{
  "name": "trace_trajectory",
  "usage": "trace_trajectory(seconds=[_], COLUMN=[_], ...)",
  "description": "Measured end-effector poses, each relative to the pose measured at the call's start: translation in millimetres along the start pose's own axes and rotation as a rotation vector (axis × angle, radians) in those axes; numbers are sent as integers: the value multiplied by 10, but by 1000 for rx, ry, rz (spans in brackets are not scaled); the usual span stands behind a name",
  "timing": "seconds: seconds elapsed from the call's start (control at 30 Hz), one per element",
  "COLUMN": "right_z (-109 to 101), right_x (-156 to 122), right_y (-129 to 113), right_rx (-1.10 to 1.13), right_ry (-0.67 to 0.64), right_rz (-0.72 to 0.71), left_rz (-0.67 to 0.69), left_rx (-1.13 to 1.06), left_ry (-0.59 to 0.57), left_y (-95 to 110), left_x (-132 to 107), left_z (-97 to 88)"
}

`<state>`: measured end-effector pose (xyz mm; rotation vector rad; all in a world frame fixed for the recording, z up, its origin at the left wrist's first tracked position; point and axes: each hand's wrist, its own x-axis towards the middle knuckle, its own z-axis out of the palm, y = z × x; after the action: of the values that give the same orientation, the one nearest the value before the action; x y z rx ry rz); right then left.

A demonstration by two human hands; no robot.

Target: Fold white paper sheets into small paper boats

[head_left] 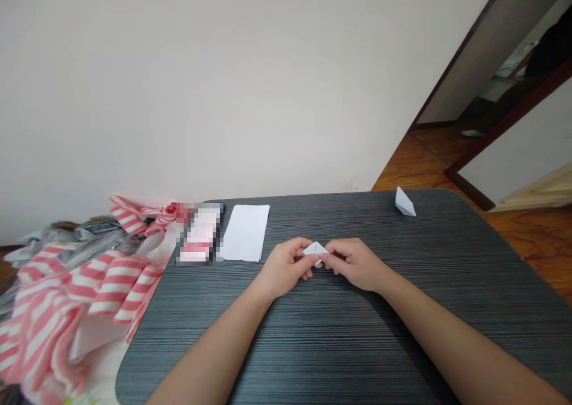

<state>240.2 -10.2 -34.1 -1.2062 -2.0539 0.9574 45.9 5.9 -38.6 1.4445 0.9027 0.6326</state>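
Note:
A small folded piece of white paper [316,248], diamond-like in outline with a crease down its middle, is held just over the table between both hands. My left hand [289,261] pinches its left side, thumb on the near face. On the opposite side, my right hand [356,263] grips it the same way with thumb and fingers. The fingertips hide the paper's lower edges. Farther off at the right rear of the table stands a white folded paper boat [404,202], apart from both hands.
A stack of white paper sheets [245,232] lies left of my hands on the dark table [286,345]. Beside it is a phone [201,233], blurred by pixels. Red-and-white striped cloth [118,280] is heaped past the left edge. A wall [223,83] rises behind.

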Motion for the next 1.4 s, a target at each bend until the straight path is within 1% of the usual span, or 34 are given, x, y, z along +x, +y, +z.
trace_trajectory(seconds=[0.17,0.37,0.57,0.77,1.0,1.17,1.4], right_z=[-4,-1,-1,-18,-13,-16,-17], right_x=[1,1,-4,-5,3,10,12], right_y=[3,15,11,-4,-19,-25,-2], right_rx=[-28,-19,3,0,-72,-70,-72], right_ry=[16,-1,-16,-30,-58,-64,-106], right_rz=[-30,-57,-47,-20,-65,-72,-81], left_rz=[3,26,10,27,12,3,5], left_rx=[76,119,133,107,100,118,133], left_ry=[-49,-49,-61,-50,-20,-22,-22], left_y=[43,80,84,78,56,55,76], left_x=[-21,-43,-40,-35,-45,-47,-41], left_z=[-7,-12,-24,-9,-10,-13,-5])
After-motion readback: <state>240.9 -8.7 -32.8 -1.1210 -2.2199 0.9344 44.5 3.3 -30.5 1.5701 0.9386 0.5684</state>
